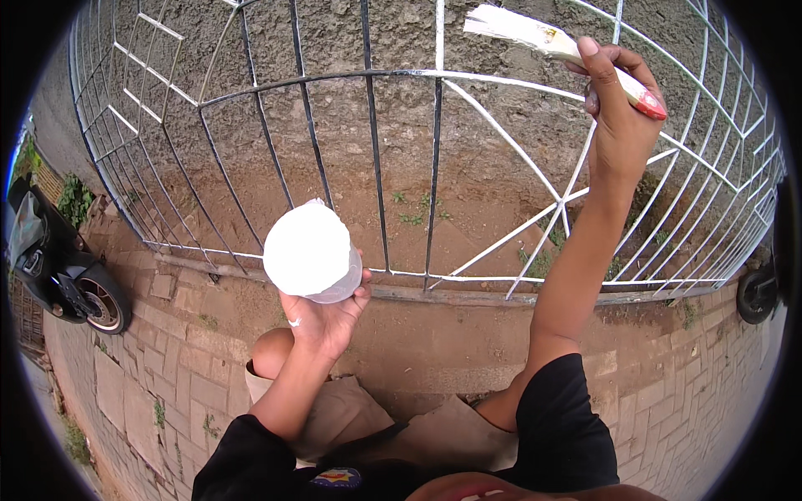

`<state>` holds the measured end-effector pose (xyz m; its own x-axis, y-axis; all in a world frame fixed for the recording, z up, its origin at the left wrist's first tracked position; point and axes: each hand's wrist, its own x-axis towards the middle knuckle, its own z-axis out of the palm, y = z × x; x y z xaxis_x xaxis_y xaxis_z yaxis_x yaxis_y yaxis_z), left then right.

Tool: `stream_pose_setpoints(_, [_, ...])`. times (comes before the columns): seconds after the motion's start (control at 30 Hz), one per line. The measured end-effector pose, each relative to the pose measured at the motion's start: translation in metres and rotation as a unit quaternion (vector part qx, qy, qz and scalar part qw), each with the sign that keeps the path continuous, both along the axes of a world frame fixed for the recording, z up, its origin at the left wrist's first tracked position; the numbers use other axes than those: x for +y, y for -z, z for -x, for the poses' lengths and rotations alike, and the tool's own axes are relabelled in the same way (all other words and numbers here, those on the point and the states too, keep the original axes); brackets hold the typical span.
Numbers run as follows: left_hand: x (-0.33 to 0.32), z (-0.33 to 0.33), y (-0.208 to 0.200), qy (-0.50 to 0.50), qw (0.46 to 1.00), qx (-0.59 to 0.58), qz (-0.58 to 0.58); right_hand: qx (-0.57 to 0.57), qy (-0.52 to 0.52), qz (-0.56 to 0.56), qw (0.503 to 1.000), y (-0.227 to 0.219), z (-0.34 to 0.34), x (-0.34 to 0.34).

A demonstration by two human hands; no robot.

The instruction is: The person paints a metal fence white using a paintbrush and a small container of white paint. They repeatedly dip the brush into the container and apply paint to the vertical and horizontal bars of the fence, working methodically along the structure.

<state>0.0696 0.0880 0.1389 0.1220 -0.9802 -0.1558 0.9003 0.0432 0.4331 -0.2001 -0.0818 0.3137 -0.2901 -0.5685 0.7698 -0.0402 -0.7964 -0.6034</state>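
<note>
Student: What does the left hand (324, 324) hold?

Tutor: A translucent plastic cup (341, 289) with a bright white, round top, located left of centre, in front of the fence. The fingers curl around its lower wall, gripping it from below; a white smear marks the edge of the hand.

Student: And the right hand (620, 104)?

Tutor: It is raised at upper right, thumb and fingers closed on a flat paintbrush (530, 35) with white-coated bristles and a red-tipped handle. The bristles point left, near a white upright bar; whether they touch the fence cannot be told.

Student: How is the fence coloured?

Tutor: The metal-bar fence (401, 73) is largely white at right, with diagonal braces, while several uprights left of centre are black. One central upright is white above the horizontal rail and black below it.

Student: What surrounds it?

Tutor: Behind stands a rough grey wall (332, 37). A black motorcycle (63, 271) rests at left on rectangular paving blocks (205, 390), and a dark wheel (756, 296) shows at the right edge.
</note>
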Motion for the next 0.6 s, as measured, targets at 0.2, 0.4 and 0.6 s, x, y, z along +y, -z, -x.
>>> stream_pose_setpoints(0.2, [0.001,0.019,0.015,0.058,0.998,0.007,-0.013,-0.011,-0.219,-0.06,0.974,0.018,-0.001,-0.003])
stream_pose_setpoints(0.4, [-0.004,0.036,0.008,0.035,0.997,-0.048,-0.04,0.037,-0.354,-0.094,0.93,0.024,0.03,-0.006])
stream_pose_setpoints(0.6, [0.003,0.044,0.01,0.054,0.993,-0.084,-0.061,0.422,-0.358,0.007,0.833,0.0,0.033,0.02])
